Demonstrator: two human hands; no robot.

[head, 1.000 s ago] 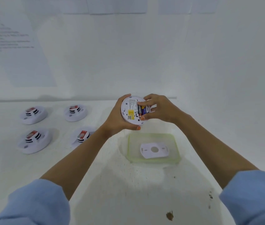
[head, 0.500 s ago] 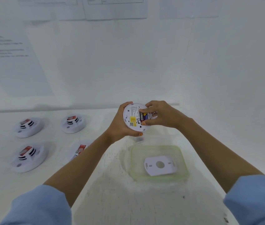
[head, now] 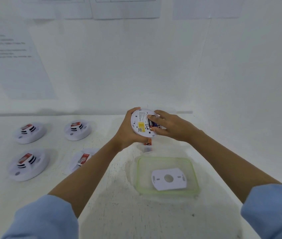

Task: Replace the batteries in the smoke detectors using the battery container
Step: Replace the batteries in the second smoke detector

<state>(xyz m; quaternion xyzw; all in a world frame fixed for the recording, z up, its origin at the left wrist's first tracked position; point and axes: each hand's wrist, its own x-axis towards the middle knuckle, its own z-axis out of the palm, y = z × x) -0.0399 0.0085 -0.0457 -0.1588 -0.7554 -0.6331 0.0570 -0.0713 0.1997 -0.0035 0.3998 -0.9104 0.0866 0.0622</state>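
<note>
My left hand grips a round white smoke detector, back side tilted toward me, above the table. A dark battery sits in its compartment next to a yellow label. My right hand has thumb and fingers pinched on that battery. A clear container with a green rim lies on the table below, holding a white mounting plate. Something small and orange shows just under my left hand; I cannot tell what it is.
Three smoke detectors lie face up on the left of the white table, and one more is partly hidden by my left forearm. A white wall with paper sheets stands close behind the table.
The view has tilted up, so everything sits lower in frame. Both hands stay on the detector, and my right fingers have shifted on the battery.
</note>
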